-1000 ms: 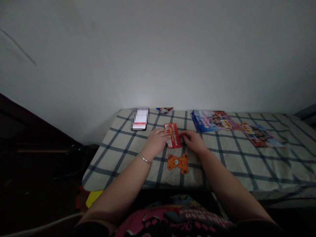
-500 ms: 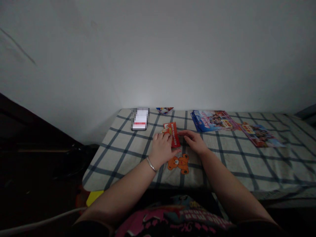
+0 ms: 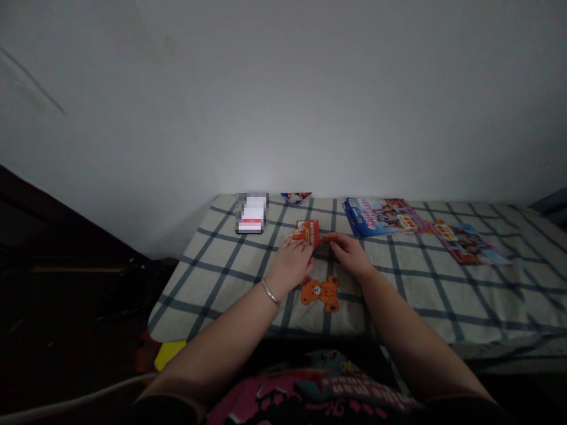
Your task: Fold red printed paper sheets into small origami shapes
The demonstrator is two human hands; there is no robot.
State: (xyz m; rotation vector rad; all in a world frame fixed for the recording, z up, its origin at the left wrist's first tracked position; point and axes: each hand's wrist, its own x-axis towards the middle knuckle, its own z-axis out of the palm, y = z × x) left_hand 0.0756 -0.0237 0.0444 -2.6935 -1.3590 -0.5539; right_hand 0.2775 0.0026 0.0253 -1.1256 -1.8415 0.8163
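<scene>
My left hand, a silver bangle at its wrist, lies over the near and left part of a red folded paper leaflet. Its fingers rest on the paper and the thumb is tucked by the near edge, which looks lifted and folded; part of the leaflet is hidden beneath the hand. At the leaflet's right side is my right hand, index finger stretched toward the edge and the other fingers loosely curled, with nothing in it. An orange bear picture shows on the checked cloth just nearer to me.
A phone with a lit screen lies at the back left. Near the wall is a small folded paper triangle. To the right, a stack of blue printed leaflets lies beside another colourful leaflet. The wall borders the table's back.
The leaflet's near edge has come up and away from me, so less of its red face shows. My left hand's thumb has drawn in; my right hand has barely moved.
</scene>
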